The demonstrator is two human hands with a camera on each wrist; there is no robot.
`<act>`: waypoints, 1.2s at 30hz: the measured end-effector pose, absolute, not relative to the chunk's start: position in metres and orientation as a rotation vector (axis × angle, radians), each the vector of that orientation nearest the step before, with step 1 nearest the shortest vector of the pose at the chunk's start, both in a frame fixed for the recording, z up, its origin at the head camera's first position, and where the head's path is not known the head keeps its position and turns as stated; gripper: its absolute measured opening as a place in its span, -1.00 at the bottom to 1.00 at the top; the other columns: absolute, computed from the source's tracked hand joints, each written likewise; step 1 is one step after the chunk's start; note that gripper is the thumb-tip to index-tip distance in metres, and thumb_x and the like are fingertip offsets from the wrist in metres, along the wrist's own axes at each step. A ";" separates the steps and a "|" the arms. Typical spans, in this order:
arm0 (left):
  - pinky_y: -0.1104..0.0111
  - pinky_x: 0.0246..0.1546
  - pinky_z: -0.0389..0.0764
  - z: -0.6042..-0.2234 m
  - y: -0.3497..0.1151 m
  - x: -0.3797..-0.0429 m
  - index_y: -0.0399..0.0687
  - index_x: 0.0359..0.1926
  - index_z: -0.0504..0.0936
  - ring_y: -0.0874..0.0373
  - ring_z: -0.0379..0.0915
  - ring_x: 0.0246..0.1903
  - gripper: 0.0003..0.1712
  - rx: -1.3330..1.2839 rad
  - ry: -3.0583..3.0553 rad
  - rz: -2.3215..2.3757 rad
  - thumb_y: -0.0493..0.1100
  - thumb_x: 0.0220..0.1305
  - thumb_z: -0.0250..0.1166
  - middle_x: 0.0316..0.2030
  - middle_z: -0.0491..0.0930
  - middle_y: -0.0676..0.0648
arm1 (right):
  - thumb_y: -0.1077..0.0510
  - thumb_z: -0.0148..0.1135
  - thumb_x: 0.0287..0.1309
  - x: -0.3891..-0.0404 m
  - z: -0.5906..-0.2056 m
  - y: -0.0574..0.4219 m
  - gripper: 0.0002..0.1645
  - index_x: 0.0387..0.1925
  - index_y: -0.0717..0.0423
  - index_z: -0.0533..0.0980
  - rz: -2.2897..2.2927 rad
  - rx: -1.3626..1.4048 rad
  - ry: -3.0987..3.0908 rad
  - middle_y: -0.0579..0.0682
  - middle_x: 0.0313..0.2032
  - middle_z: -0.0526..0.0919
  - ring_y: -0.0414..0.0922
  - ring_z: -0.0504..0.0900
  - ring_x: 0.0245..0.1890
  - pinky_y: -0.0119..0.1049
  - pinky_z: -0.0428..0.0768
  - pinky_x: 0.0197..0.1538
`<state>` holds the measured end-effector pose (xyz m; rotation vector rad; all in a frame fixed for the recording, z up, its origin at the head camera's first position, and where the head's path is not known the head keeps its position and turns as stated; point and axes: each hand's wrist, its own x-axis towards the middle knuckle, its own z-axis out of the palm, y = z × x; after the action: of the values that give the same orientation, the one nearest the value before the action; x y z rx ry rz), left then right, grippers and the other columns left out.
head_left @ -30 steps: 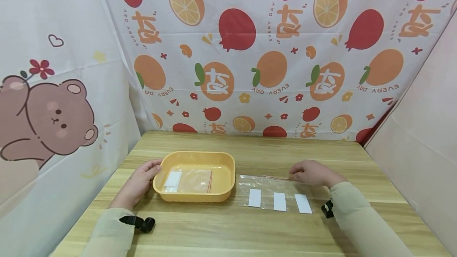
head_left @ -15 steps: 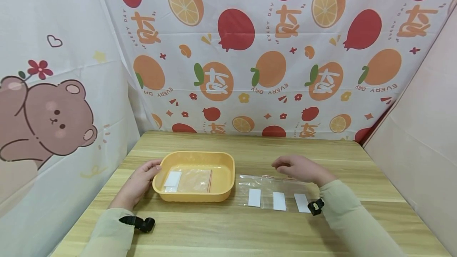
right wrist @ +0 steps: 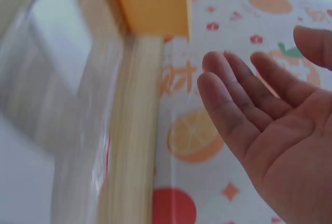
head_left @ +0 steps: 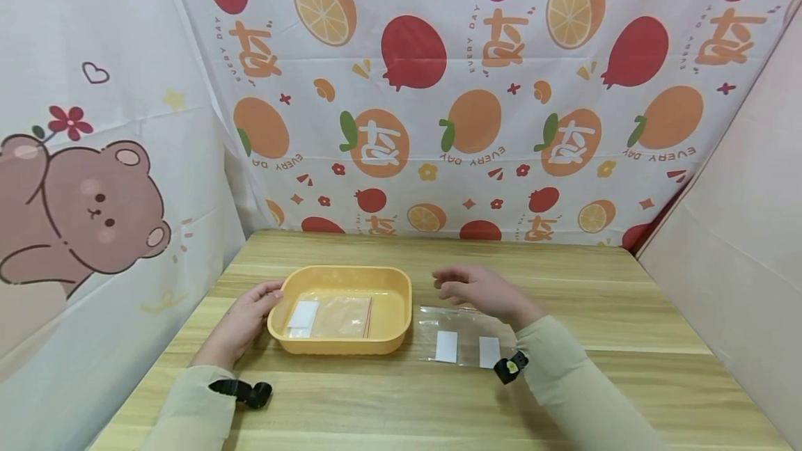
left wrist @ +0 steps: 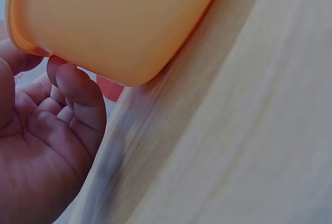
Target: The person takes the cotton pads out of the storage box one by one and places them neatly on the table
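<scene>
At the near side, past the bare front of the worktop (head_left: 376, 406), flat zip bags (head_left: 467, 331) with white panels lie right of centre, partly hidden beneath the right sleeve (head_left: 564, 360). They look thin, light, limp and slippery; a pinch at the red-lined zip edge, on the side toward the worktop's back edge, should hold best. Beside them, toward the left edge, sits a yellow plastic tray (head_left: 338, 347), probably light and fairly stiff, easiest taken by its rim; more bagging (head_left: 343, 317) lies flat inside. The left hand (head_left: 249, 313) grips the tray's left end at the rim. The right hand (head_left: 485, 292) hangs over the bags' far side, fingers loosely extended, holding nothing. Behind rises a fruit-print curtain (head_left: 413, 54).
</scene>
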<state>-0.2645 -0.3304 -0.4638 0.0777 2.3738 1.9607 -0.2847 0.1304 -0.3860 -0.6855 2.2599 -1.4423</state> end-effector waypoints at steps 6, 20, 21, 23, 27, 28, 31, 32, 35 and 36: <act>0.38 -0.07 0.62 -0.465 -0.331 -0.265 -0.39 0.48 0.18 0.24 0.49 0.06 -0.32 0.093 2.373 1.952 0.03 0.62 0.00 0.38 0.23 -0.43 | 0.11 0.11 0.50 -0.285 -0.388 0.097 -0.43 0.42 0.22 0.32 -1.619 -0.668 2.029 0.26 0.28 0.47 0.19 0.52 0.22 0.12 0.44 0.28; 0.35 -0.06 0.62 -0.463 -0.332 -0.262 -0.36 0.49 0.17 0.22 0.49 0.05 -0.34 0.057 2.352 1.956 0.02 0.63 -0.01 0.38 0.24 -0.41 | 0.10 0.07 0.48 -0.279 -0.400 0.018 -0.35 0.46 0.30 0.24 -1.774 -0.480 1.863 0.27 0.44 0.25 0.28 0.24 0.41 0.21 0.32 0.35; 0.36 -0.06 0.62 -0.463 -0.332 -0.262 -0.36 0.49 0.17 0.22 0.49 0.05 -0.34 0.058 2.353 1.955 0.02 0.63 -0.01 0.38 0.23 -0.41 | 0.09 0.07 0.48 -0.279 -0.402 0.014 -0.34 0.47 0.30 0.23 -1.778 -0.462 1.855 0.26 0.45 0.24 0.29 0.21 0.42 0.23 0.30 0.34; 0.36 -0.07 0.62 -0.463 -0.332 -0.262 -0.36 0.49 0.17 0.23 0.50 0.04 -0.34 0.062 2.358 1.950 0.02 0.63 -0.01 0.38 0.24 -0.41 | 0.07 0.08 0.48 -0.278 -0.404 0.006 -0.32 0.48 0.28 0.22 -1.780 -0.421 1.840 0.25 0.45 0.23 0.30 0.18 0.44 0.26 0.30 0.34; 0.35 -0.08 0.63 -0.463 -0.332 -0.263 -0.37 0.48 0.18 0.23 0.50 0.03 -0.34 0.072 2.362 1.946 0.02 0.63 -0.01 0.37 0.25 -0.42 | 0.04 0.11 0.45 -0.277 -0.408 -0.005 -0.29 0.48 0.25 0.22 -1.774 -0.330 1.824 0.22 0.43 0.27 0.33 0.17 0.43 0.30 0.34 0.29; 0.36 -0.08 0.63 -0.463 -0.332 -0.263 -0.37 0.48 0.18 0.24 0.50 0.03 -0.33 0.074 2.363 1.946 0.02 0.63 -0.01 0.37 0.24 -0.42 | 0.04 0.12 0.44 -0.276 -0.408 -0.007 -0.29 0.48 0.26 0.22 -1.778 -0.311 1.814 0.22 0.44 0.26 0.34 0.17 0.43 0.30 0.34 0.28; 0.36 -0.07 0.63 -0.463 -0.332 -0.264 -0.36 0.48 0.19 0.26 0.50 0.03 -0.33 0.067 2.367 1.948 0.04 0.62 0.00 0.38 0.25 -0.40 | 0.05 0.11 0.44 -0.276 -0.409 -0.012 -0.29 0.48 0.26 0.22 -1.781 -0.273 1.803 0.21 0.44 0.25 0.36 0.17 0.42 0.30 0.37 0.26; 0.37 -0.07 0.63 -0.462 -0.331 -0.264 -0.35 0.48 0.19 0.26 0.50 0.03 -0.32 0.065 2.368 1.948 0.04 0.62 0.00 0.38 0.25 -0.40 | 0.05 0.11 0.44 -0.276 -0.409 -0.014 -0.29 0.48 0.26 0.22 -1.777 -0.271 1.808 0.21 0.45 0.25 0.36 0.17 0.42 0.29 0.38 0.25; 0.36 -0.08 0.63 -0.462 -0.331 -0.264 -0.36 0.48 0.19 0.25 0.50 0.03 -0.32 0.068 2.366 1.948 0.04 0.62 0.00 0.37 0.25 -0.40 | 0.04 0.11 0.44 -0.276 -0.409 -0.017 -0.27 0.49 0.27 0.20 -1.772 -0.256 1.832 0.21 0.46 0.23 0.36 0.15 0.43 0.27 0.41 0.24; 0.36 -0.08 0.63 -0.462 -0.331 -0.264 -0.36 0.48 0.19 0.24 0.50 0.03 -0.32 0.071 2.365 1.948 0.04 0.62 0.00 0.37 0.26 -0.41 | 0.04 0.11 0.44 -0.276 -0.409 -0.018 -0.26 0.50 0.27 0.18 -1.764 -0.256 1.843 0.22 0.47 0.21 0.36 0.14 0.43 0.26 0.41 0.23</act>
<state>-0.2641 -0.3306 -0.4619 0.0706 2.3647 1.9479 -0.2762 -0.0178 -0.4094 -0.2561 1.8433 -1.7644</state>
